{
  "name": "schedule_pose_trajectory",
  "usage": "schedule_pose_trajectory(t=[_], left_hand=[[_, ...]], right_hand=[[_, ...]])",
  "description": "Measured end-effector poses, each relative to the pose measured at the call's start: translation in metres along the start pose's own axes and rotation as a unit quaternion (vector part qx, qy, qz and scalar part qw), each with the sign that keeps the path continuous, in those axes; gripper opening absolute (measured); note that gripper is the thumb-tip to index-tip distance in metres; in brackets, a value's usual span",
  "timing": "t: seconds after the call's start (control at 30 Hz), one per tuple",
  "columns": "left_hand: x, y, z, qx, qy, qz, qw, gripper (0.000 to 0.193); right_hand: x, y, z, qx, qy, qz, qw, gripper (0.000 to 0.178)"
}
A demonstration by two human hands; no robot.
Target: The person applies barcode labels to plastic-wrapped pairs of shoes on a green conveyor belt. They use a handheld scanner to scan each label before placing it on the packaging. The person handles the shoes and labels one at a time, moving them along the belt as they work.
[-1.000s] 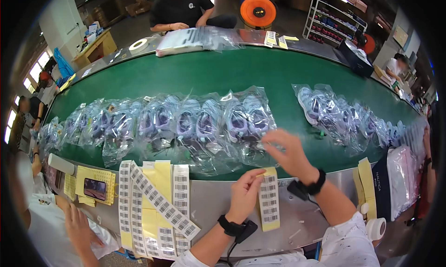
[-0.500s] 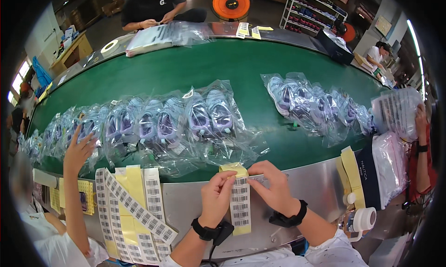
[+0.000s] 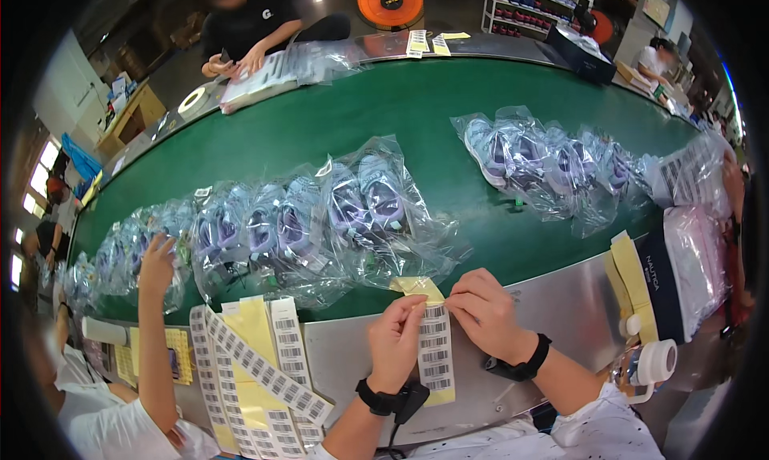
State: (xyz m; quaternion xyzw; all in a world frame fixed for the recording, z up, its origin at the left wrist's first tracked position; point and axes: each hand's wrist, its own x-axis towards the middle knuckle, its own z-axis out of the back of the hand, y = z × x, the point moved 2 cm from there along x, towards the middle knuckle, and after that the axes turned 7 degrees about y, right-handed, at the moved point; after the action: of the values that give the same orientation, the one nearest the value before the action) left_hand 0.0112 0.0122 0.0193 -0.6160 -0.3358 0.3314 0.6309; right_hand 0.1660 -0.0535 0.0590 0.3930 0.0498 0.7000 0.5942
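A strip of white barcode stickers on yellow backing [image 3: 436, 356] hangs over the metal edge in front of me, its top end bent over. My left hand [image 3: 396, 340] pinches the strip at its upper left side. The fingertips of my right hand [image 3: 489, 316] are pinched together at the strip's upper right edge; whether a sticker is lifted there is too small to tell. Just beyond, on the green belt, lies a pair of light blue and purple shoes [image 3: 367, 196] in a clear plastic bag.
More bagged shoes [image 3: 276, 220] line the green belt [image 3: 320, 112] leftward, with another group [image 3: 553, 160] on the right. Barcode sheets [image 3: 248, 372] lie left of me. A bottle [image 3: 649, 368] and a dark box [image 3: 661, 288] stand right. A co-worker's hand [image 3: 156, 268] reaches over the left shoes.
The view has shifted slightly. My right hand's fingers have drawn together at the strip's edge. The left co-worker's hand has lowered towards the bags, and the person across now bends over the stacked bags.
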Motion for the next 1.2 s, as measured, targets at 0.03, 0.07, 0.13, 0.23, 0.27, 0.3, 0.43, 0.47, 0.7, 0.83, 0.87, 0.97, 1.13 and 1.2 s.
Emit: schedule_pose_trajectory(t=[0.03, 0.07, 0.13, 0.23, 0.27, 0.3, 0.43, 0.47, 0.7, 0.83, 0.87, 0.97, 1.13, 1.2], left_hand=[[0.001, -0.001, 0.0, -0.008, 0.0, 0.007, 1.0, 0.015], [0.001, -0.003, -0.001, -0.015, 0.0, 0.015, 1.0, 0.015], [0.002, 0.0, -0.002, -0.007, -0.001, 0.024, 1.0, 0.015], [0.003, 0.007, -0.005, 0.001, 0.003, 0.034, 0.999, 0.015], [0.004, 0.007, -0.005, -0.012, 0.003, 0.04, 0.999, 0.015], [0.003, 0.007, -0.006, -0.027, -0.001, 0.049, 0.998, 0.015], [0.004, 0.011, -0.005, 0.057, 0.007, 0.084, 0.995, 0.015], [0.008, 0.014, -0.004, 0.047, 0.025, 0.098, 0.994, 0.016], [0.009, 0.014, -0.013, -0.163, 0.1, 0.107, 0.976, 0.045], [0.016, 0.022, -0.014, -0.2, 0.113, 0.134, 0.964, 0.056], [0.012, 0.027, -0.015, -0.166, 0.121, 0.146, 0.968, 0.056], [0.012, 0.024, -0.012, -0.129, 0.136, 0.14, 0.972, 0.056], [0.015, 0.02, -0.016, -0.162, 0.156, 0.144, 0.964, 0.051], [0.018, 0.016, -0.02, -0.171, 0.163, 0.14, 0.962, 0.051]], right_hand=[[0.001, 0.0, 0.0, -0.015, 0.003, 0.013, 1.0, 0.014], [0.003, 0.001, 0.0, -0.03, 0.006, 0.027, 0.999, 0.014], [0.004, -0.001, 0.002, -0.065, 0.023, 0.056, 0.996, 0.015], [0.006, -0.003, 0.005, -0.109, 0.052, 0.094, 0.988, 0.015], [0.008, -0.004, 0.006, -0.115, 0.063, 0.104, 0.986, 0.016], [0.007, -0.005, 0.007, -0.118, 0.079, 0.115, 0.983, 0.016], [0.01, -0.009, 0.009, -0.137, 0.124, 0.137, 0.973, 0.015], [0.013, -0.01, 0.01, -0.143, 0.129, 0.14, 0.971, 0.015], [0.005, -0.019, 0.003, -0.048, 0.106, 0.088, 0.989, 0.015], [0.01, -0.019, 0.022, 0.049, 0.031, -0.012, 0.998, 0.01], [0.017, -0.021, 0.032, 0.043, 0.03, -0.032, 0.998, 0.005], [0.063, -0.055, 0.041, 0.135, 0.031, -0.114, 0.984, 0.007], [0.165, -0.16, 0.01, 0.342, 0.027, -0.252, 0.905, 0.015], [0.195, -0.203, -0.012, 0.376, 0.045, -0.298, 0.876, 0.015]])
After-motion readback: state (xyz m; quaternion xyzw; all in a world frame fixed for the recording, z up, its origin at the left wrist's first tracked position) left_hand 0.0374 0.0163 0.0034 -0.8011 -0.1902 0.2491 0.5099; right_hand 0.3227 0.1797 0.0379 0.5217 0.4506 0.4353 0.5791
